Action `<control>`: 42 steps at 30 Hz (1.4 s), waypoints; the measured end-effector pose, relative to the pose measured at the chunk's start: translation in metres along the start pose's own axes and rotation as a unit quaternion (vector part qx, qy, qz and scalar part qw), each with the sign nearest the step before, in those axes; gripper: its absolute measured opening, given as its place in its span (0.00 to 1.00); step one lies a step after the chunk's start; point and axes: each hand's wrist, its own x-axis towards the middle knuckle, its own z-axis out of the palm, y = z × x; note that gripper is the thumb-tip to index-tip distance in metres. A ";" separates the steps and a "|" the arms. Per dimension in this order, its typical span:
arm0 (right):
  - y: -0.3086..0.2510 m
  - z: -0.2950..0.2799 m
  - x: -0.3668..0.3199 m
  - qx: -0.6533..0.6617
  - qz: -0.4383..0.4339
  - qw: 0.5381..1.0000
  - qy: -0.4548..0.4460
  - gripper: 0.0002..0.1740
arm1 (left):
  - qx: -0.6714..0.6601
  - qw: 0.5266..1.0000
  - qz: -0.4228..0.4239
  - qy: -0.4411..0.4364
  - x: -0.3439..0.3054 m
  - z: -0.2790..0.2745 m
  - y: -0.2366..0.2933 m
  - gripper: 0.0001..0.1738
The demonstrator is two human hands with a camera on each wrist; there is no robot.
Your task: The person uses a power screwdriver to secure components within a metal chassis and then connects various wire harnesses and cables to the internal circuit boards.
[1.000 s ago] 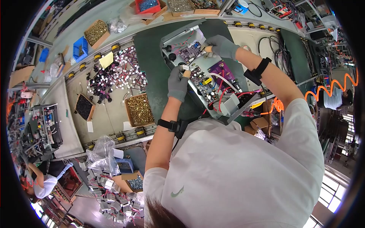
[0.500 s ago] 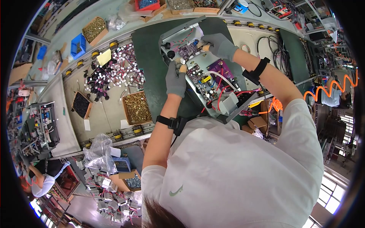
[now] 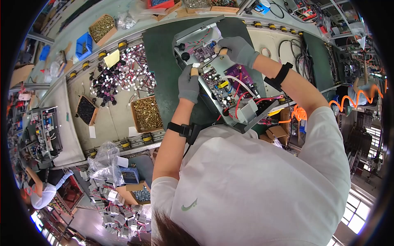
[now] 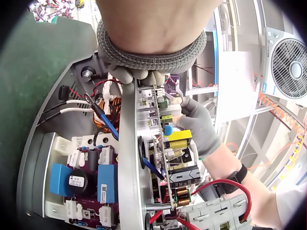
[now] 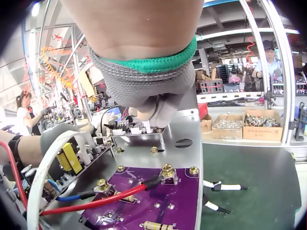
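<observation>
Left hand (image 3: 188, 85) pinches a small white plastic plug (image 3: 196, 65), now shifted up along the open grey metal chassis (image 3: 228, 65) toward the small purple circuit board (image 3: 204, 52). Right hand (image 3: 238, 49) stays curled at that board's edge; can't tell what it grips. Plug looks close to seating.

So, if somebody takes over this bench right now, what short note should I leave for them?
Left hand: grips the chassis edge.
Right hand: fingers curled at a white connector near the chassis top; I cannot tell if it pinches it.
Things: the chassis stands tilted on the green mat; pliers lie on the mat beside it.
Done: boards are mounted; red wires sit on the purple board studs.
Left: probably seating that connector; check it first.
</observation>
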 end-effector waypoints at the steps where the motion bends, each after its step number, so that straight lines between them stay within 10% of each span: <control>1: 0.001 0.001 0.000 0.004 0.000 1.000 0.009 0.11 | 0.000 1.000 0.000 0.001 0.000 0.000 -0.001 0.12; 25: 0.008 0.003 -0.001 0.010 -0.001 1.000 0.014 0.12 | 0.015 0.997 0.064 0.033 0.002 0.004 0.009 0.11; 34: -0.032 -0.012 -0.012 -0.228 -0.018 0.959 -0.169 0.16 | 0.305 0.946 0.107 0.035 0.008 -0.001 0.026 0.10; 42: -0.052 -0.038 -0.055 -0.191 -0.041 0.976 -0.100 0.20 | 0.529 0.835 0.140 0.052 0.020 0.013 0.044 0.10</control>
